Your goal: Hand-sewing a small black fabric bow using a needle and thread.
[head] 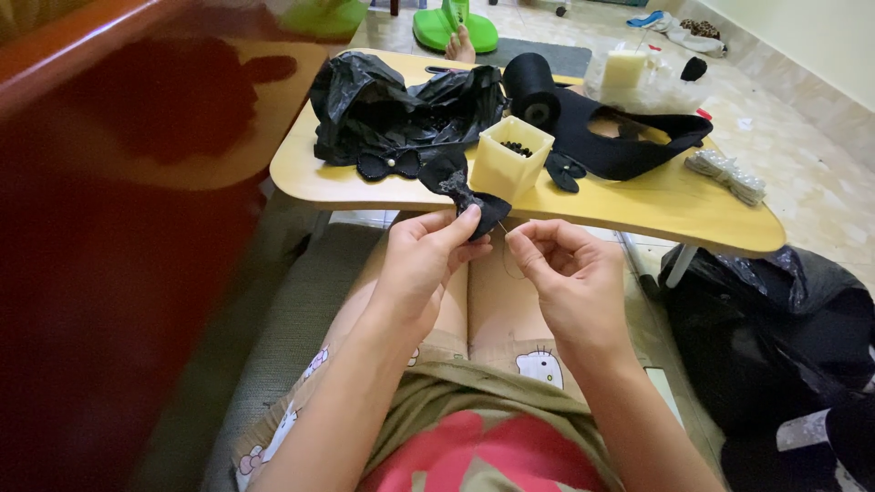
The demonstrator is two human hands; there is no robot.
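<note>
Black fabric bow [463,193] in raised left hand [421,258], right hand [567,273] pinching thread.

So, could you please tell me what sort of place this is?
Probably a home floor used for craft sewing: a low yellow lap table on pale floor tiles, a black fabric bow in the left hand, green slippers beyond.

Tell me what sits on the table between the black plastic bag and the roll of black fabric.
In the head view, nothing sits between the black plastic bag and the fabric roll; they nearly touch.
</note>
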